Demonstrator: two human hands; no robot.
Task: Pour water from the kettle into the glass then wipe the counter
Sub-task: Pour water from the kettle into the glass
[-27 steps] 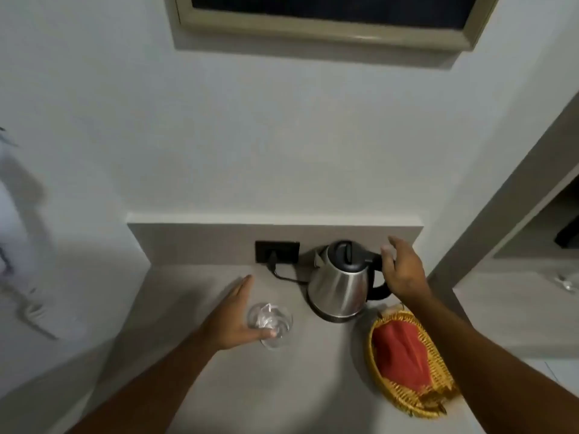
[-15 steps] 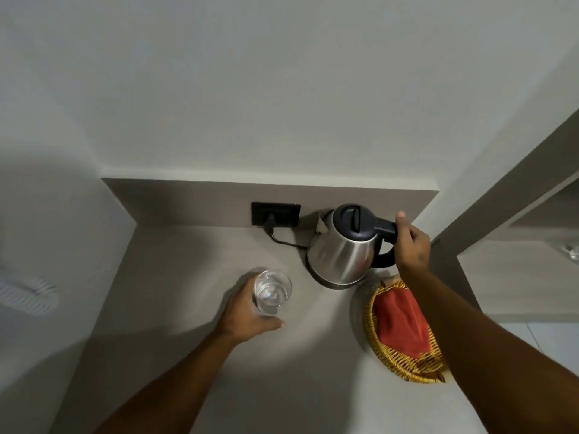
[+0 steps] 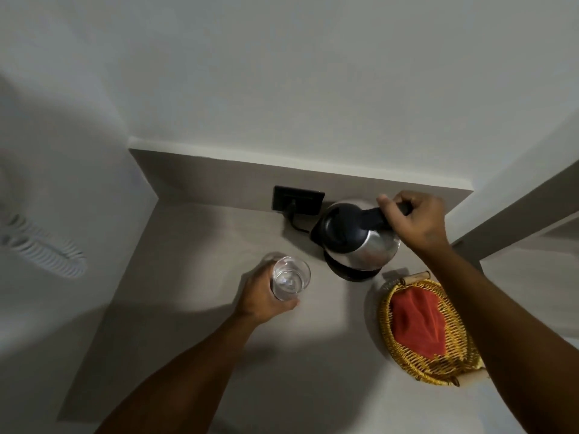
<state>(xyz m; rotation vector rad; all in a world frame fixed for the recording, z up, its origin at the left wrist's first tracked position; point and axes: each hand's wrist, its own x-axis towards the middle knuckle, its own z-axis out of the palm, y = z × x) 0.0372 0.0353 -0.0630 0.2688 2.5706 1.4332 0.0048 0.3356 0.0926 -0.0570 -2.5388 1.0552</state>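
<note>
A steel kettle with a black lid hangs just above its black base near the back wall, tilted with its spout to the left. My right hand is closed around the kettle's black handle. A clear glass stands left of the kettle, and my left hand wraps its left side. A red cloth lies in a yellow wicker basket at the right of the grey counter.
A black wall socket with a plug and cord sits on the backsplash behind the kettle. White walls close the counter at the back and left. A grey partition rises at the right.
My right hand closed on the kettle handle, then lifted and tilted the kettle off its base. My left hand closed around the glass. The view tipped downward.
</note>
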